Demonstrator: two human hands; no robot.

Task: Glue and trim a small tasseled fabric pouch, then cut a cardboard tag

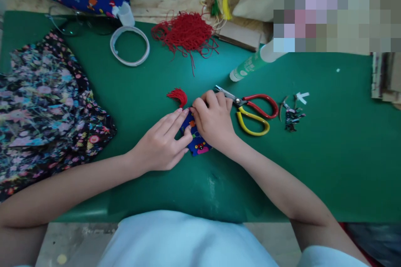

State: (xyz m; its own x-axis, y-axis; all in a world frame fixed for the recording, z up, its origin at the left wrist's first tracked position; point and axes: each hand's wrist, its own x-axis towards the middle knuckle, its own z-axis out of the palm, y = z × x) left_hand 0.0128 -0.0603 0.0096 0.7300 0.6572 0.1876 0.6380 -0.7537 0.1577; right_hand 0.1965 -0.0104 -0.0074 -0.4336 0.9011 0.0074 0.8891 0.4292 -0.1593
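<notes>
Right here, our right fingers are curled in, gripping the blue patterned cloth by its far edge; our left fingers press it, thumb apart. The red tassel lies just past our left fingertips, the scissors beside our right hand on the desk.

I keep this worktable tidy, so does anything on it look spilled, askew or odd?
Mildly untidy; no clear damage. Small dark scraps lie loose right of the scissors. Strands straggle from the red thread pile. Toward the near edge of the green table is a pale patch; I can't tell whether it's residue or glare.
</notes>
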